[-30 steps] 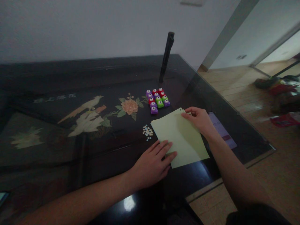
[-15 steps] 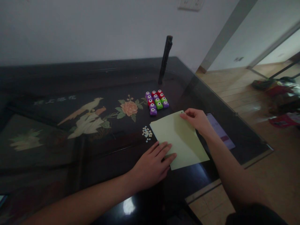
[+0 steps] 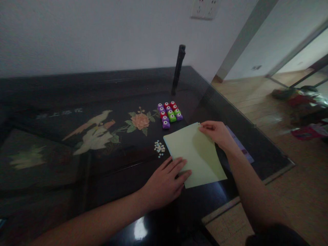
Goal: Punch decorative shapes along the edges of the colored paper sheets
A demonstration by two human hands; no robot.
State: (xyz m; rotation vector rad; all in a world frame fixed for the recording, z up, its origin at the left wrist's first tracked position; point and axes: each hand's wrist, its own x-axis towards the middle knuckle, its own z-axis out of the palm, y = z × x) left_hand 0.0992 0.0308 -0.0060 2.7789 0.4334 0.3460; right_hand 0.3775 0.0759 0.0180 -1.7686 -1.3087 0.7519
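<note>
A stack of pale green paper [image 3: 197,153] lies at a slant on the dark, glossy table. My left hand [image 3: 166,181] rests flat on its lower left edge, fingers spread. At the top right corner of the sheet, the thumb and index finger of my right hand [image 3: 215,131] are pinched together on the paper. A tiny pale spot shows by those fingertips, too small to make out. Left of the paper is a loose pile of small pale cut-out shapes [image 3: 159,147]. Beyond it, several purple, red and green craft punches [image 3: 169,114] stand in close rows.
A black upright rod [image 3: 178,70] stands toward the back of the table [image 3: 123,85]. A purple flat object [image 3: 242,147] lies partly under my right forearm. Birds and a flower decorate the tabletop. A wall socket [image 3: 204,8] is behind; the table's right edge drops to a tiled floor.
The view has tilted up slightly. My right fingertips have shifted a little at the paper's corner, where a dark spot showed before and a pale one shows now. My left hand stays put.
</note>
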